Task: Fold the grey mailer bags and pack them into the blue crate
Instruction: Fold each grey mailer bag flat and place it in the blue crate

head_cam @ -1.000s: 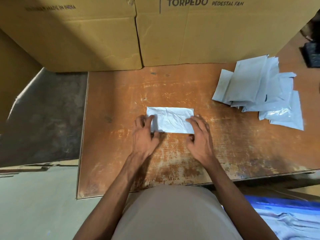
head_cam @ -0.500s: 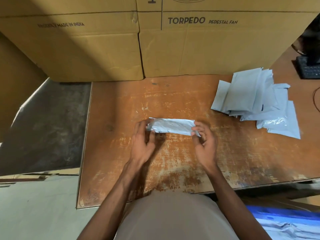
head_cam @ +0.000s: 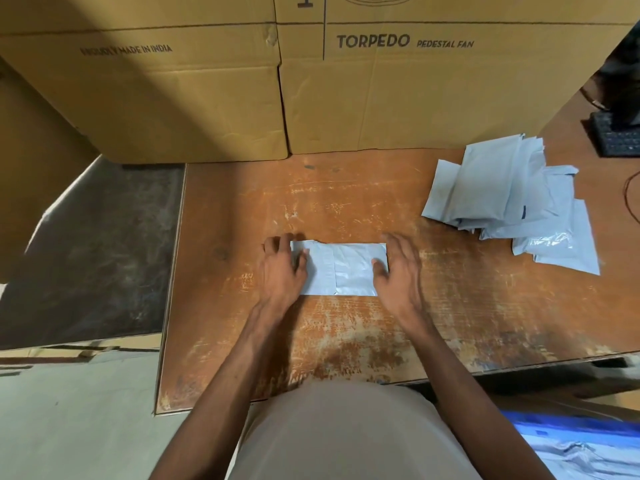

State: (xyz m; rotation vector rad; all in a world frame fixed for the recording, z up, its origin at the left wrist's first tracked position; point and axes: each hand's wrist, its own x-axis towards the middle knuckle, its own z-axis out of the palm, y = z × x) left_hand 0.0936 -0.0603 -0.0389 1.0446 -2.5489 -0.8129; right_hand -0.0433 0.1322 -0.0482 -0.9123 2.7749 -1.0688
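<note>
On the table point(head_cam: 485, 313), the mailer bag point(head_cam: 341, 268) that I lifted 0.5 s ago lies flat again, folded; my left hand point(head_cam: 282, 268) and right hand point(head_cam: 398, 271) press it open-palmed, next the blue crate point(head_cam: 571, 427).

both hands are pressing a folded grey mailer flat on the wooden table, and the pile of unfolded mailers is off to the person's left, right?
Not quite: the pile of unfolded mailers lies to the person's right, not the left, as the head view shows. The rest holds: the left hand and right hand press the folded grey mailer flat on the wooden table.
</note>
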